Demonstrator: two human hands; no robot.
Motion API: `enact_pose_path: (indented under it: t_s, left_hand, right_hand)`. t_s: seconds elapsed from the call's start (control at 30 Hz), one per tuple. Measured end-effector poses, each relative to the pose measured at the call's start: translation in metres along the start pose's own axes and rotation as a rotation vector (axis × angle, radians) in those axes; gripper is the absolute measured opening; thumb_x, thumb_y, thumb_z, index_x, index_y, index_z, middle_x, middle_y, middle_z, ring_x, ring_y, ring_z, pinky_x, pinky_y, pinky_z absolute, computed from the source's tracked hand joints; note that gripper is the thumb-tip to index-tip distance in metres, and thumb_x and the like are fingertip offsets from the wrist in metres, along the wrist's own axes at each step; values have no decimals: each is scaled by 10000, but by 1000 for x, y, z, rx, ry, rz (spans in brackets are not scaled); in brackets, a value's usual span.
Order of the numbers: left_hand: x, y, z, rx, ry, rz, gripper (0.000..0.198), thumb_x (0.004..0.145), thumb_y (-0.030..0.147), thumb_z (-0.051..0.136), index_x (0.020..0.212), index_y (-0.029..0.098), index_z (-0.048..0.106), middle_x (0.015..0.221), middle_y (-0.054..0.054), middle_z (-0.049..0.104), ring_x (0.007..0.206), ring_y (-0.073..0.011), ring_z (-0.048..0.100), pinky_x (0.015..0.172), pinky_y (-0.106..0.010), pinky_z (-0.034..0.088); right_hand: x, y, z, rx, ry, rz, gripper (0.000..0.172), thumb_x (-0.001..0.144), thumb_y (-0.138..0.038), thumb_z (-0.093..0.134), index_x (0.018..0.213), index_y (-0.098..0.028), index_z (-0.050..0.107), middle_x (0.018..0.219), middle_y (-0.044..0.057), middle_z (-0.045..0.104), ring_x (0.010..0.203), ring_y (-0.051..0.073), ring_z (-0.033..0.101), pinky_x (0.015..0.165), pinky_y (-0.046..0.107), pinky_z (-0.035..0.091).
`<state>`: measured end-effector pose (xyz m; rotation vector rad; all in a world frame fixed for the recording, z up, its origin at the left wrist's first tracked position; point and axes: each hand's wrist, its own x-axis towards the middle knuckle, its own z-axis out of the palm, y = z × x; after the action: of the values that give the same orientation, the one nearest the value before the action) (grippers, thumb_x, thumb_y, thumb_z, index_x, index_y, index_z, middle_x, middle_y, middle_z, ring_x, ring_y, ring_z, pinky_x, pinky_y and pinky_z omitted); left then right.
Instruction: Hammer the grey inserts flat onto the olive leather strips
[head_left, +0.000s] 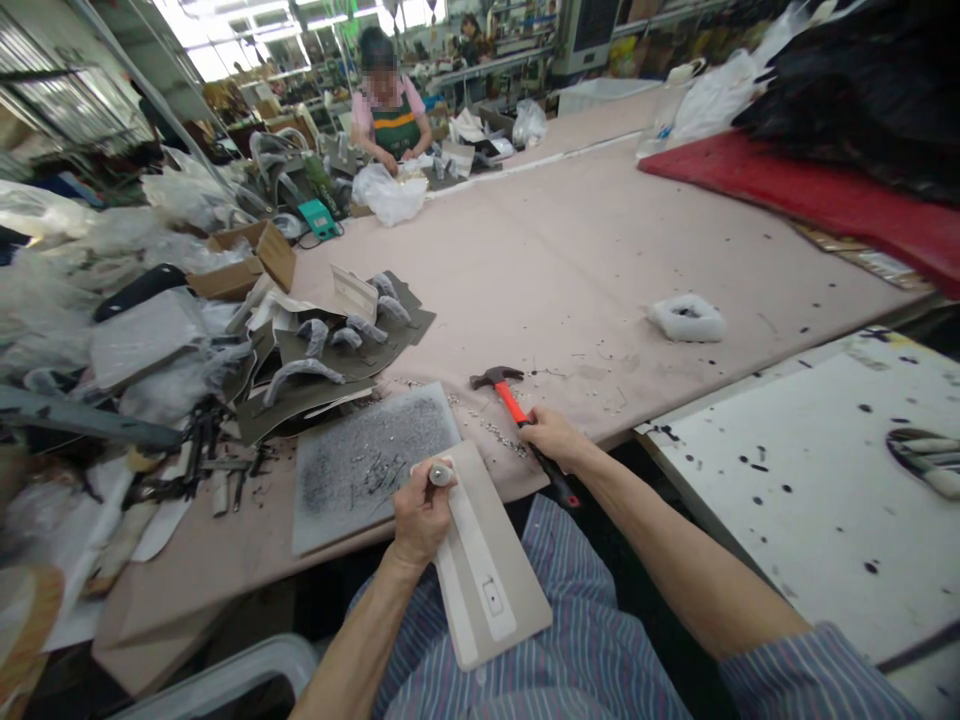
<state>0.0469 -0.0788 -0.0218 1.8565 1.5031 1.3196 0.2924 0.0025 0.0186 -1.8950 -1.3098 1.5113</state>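
My left hand (422, 515) is closed around a metal punch (440, 474), whose round top end faces up toward me. Under that hand lies a flat beige panel (517, 570) with a pale strip and a small rectangular cut-out, its far end over the grey pad (375, 460) and its near end against my striped shirt. The punch's lower tip is hidden by my fingers. My right hand (553, 438) grips the handle of a claw hammer (510, 398) with a dark head and a red and black handle; the head is above the table, right of the pad.
Small metal bits (499, 435) are scattered beside the pad. Dark panels with wrapped handles (322, 350) are piled at left, near loose tools (225, 470). A white wrapped roll (686, 318) sits at right. Across the table a person (386, 110) works with plastic bags.
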Motion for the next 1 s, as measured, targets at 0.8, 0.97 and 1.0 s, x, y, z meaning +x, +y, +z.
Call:
enact_pose_path:
  t_s: [0.8,0.97,1.0]
  left_hand:
    - [4,3,-5,98,-14,37,230,827,152,538,996,231,674,772,-15,729,690,-178,692,651,-255,533]
    - [3,1,-5,73,-27,19,266,814,132,532,1005,244,680,791,-12,737,712,-180,703,689,-261,549]
    - [3,0,-4,75,-26,20,245,814,137,540,982,243,683,764,-10,727,682,-177,693,673,-259,544]
  right_hand:
    - [-146,-44,-13,-729,343,-1020,292,1041,-333,369,796,-228,488,564,-16,538,429,123,439,470,297,232]
    - [-155,-40,-7,-624,474,-1062,284,1035,-296,326,834,-228,514,576,15,561,452,148,487,474,306,274]
    - [-152,-35,-4,-723,404,-1027,299,1032,-290,323,808,-227,511,564,15,564,431,145,472,462,312,237]
